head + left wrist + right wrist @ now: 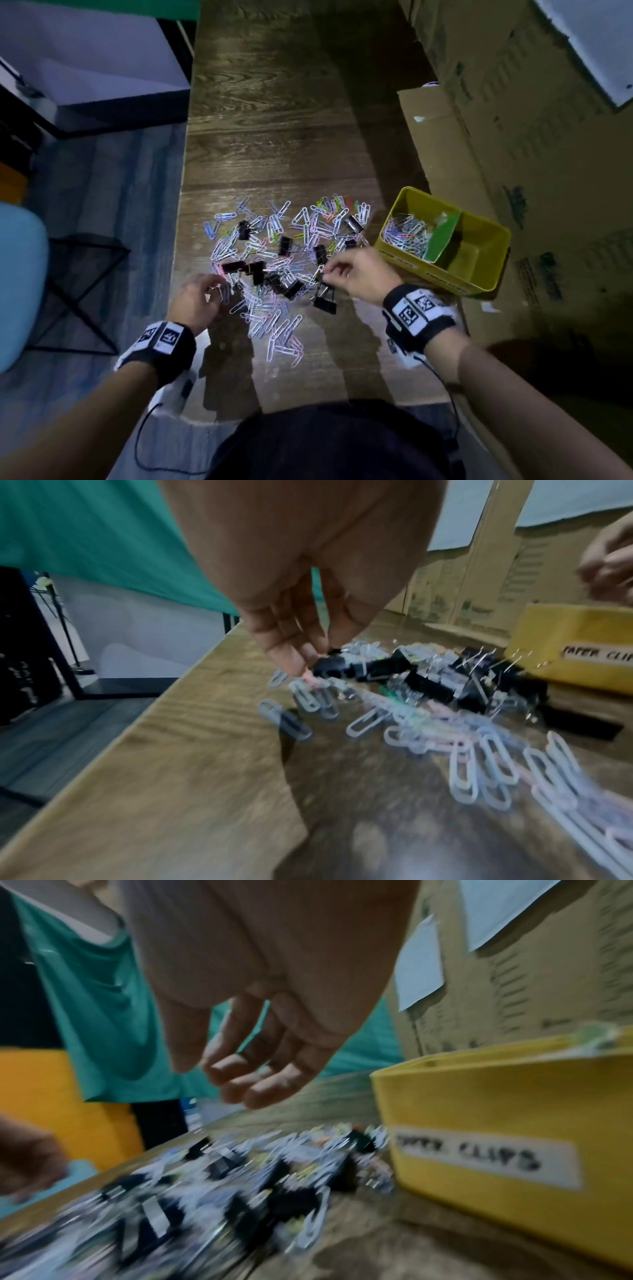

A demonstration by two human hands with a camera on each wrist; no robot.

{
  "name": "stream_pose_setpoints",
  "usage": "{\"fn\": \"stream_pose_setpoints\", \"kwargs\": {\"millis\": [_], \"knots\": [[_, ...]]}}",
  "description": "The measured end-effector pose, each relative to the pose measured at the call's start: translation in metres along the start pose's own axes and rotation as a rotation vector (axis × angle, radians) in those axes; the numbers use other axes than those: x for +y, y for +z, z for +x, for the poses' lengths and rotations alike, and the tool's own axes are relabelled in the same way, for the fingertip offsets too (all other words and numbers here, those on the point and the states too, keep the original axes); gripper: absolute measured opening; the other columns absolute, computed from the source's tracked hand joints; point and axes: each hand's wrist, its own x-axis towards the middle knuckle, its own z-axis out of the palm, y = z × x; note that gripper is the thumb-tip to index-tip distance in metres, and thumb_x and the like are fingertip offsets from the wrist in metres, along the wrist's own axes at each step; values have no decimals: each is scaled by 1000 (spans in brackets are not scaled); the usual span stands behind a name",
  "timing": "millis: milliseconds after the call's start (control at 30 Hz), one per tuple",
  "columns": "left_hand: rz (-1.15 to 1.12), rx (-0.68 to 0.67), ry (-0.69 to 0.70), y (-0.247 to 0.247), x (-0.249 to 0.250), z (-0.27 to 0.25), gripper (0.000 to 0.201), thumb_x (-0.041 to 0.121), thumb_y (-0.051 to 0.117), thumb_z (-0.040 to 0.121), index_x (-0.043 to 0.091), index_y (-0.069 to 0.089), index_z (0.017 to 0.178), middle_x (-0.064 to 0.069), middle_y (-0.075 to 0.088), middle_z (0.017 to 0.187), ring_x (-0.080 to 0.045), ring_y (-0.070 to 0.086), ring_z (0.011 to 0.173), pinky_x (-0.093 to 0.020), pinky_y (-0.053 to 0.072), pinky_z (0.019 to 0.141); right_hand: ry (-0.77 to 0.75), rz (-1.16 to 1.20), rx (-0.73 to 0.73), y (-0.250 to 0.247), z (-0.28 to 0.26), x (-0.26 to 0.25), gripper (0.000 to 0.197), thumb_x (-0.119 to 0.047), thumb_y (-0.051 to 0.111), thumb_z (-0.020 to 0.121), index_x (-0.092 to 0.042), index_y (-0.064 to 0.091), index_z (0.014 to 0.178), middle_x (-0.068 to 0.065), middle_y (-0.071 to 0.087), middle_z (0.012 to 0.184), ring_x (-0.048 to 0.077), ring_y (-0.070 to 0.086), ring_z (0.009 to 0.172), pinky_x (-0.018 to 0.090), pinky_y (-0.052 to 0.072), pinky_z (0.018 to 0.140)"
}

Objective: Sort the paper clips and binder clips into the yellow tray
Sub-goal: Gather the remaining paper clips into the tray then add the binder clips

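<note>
Head view: paper clips (pixel 274 260) and black binder clips (pixel 291 287) are seen scattered in one heap on the wooden table (pixel 274 137), their long axes pointing every way. The yellow tray (pixel 486 274) stands just right of the heap, turned at a slant, its long axis running from near left to far right. A green divider (pixel 445 236) splits it; paper clips fill the left compartment. The left hand (pixel 195 301) is lowered onto the heap's near-left edge with fingers curled. The right hand (pixel 356 270) is held over the heap's right side, fingertips drawn together; whether a clip is pinched cannot be told here.

Left wrist view: the left hand (pixel 301 588) is shown with fingertips (pixel 294 658) pointing down at a pink paper clip (pixel 308 674), beside a binder clip (pixel 330 666); a grip cannot be confirmed. A label on the tray (pixel 565 656) reads "PAPER CLIP".

Right wrist view: blurred. The right hand (pixel 260 993) is seen above the heap with fingers (pixel 240 1069) loosely curled, nothing visibly held. The tray (pixel 479 1096) is close on the right.
</note>
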Motion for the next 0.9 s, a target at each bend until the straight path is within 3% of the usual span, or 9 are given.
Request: {"fn": "stream_pose_setpoints", "kwargs": {"millis": [67, 133, 200, 333, 500, 633, 700, 800, 900], "knots": [[55, -4, -39, 7, -19, -8, 38, 2, 57, 81, 12, 61, 117, -15, 59, 115, -34, 61, 93, -38, 49, 83, 2, -63, -244, 36, -6, -5, 13, -27, 69, 85, -17, 70, 93, -4, 70, 92, 8, 63, 76, 22, 52, 72], [84, -47, -26, 18, -29, -17, 50, 6, 59, 80, 13, 51, 129, -15, 52, 125, -36, 57, 103, -41, 47, 88, 47, -170, -451, 71, -12, -4, 22, -34, 70, 82, -18, 68, 97, -5, 68, 96, 13, 63, 81, 32, 55, 80], [142, -103, 59, 30, -29, -24, 58, 14, 61, 81, 15, 42, 136, -15, 45, 134, -34, 50, 115, -44, 45, 95, 64, -305, -510, 101, -17, -2, 38, -43, 71, 79, -23, 60, 109, -5, 61, 104, 17, 58, 92, 36, 52, 85], [214, -166, 177, 51, -7, -37, 52, 31, 60, 83, 15, 46, 131, -14, 45, 132, -32, 44, 116, -47, 46, 91, 70, -455, -281, 143, -24, -2, 75, -49, 71, 76, -17, 34, 132, 12, 38, 138, 29, 46, 119, 43, 49, 94], [187, -221, 274, 67, 6, -52, 50, 33, 58, 82, 15, 48, 128, -12, 47, 122, -29, 45, 109, -48, 47, 87, 127, -495, -70, 166, -22, -10, 112, -53, 77, 67, -11, 10, 148, 14, 31, 133, 29, 36, 121, 41, 44, 96], [306, -247, 241, 60, 6, -45, 75, 50, 60, 77, 31, 24, 140, -9, 34, 138, -29, 39, 118, -46, 45, 94, 178, -444, -38, 168, -20, -12, 101, -44, 79, 70, -15, 18, 145, 15, 28, 132, 31, 37, 119, 40, 42, 97], [351, -281, 241, 59, 8, -42, 77, 53, 60, 77, 32, 23, 141, -10, 31, 140, -31, 38, 119, -46, 45, 94, 192, -423, -26, 168, -19, -14, 88, -35, 79, 74, -17, 26, 141, 15, 27, 130, 31, 38, 119, 39, 43, 96], [371, -329, 285, 63, 11, -42, 63, 43, 60, 83, 23, 35, 137, -10, 36, 136, -29, 38, 116, -41, 42, 96, 199, -399, -54, 164, -19, -21, 79, -34, 74, 78, -13, 28, 139, 19, 26, 136, 34, 39, 120, 41, 43, 95], [296, -376, 341, 69, 13, -42, 44, 20, 57, 86, 11, 50, 128, -11, 44, 130, -31, 43, 112, -37, 39, 97, 185, -380, -78, 158, -18, -27, 71, -27, 67, 85, -8, 28, 141, 22, 30, 143, 32, 46, 121, 37, 44, 96]]}}
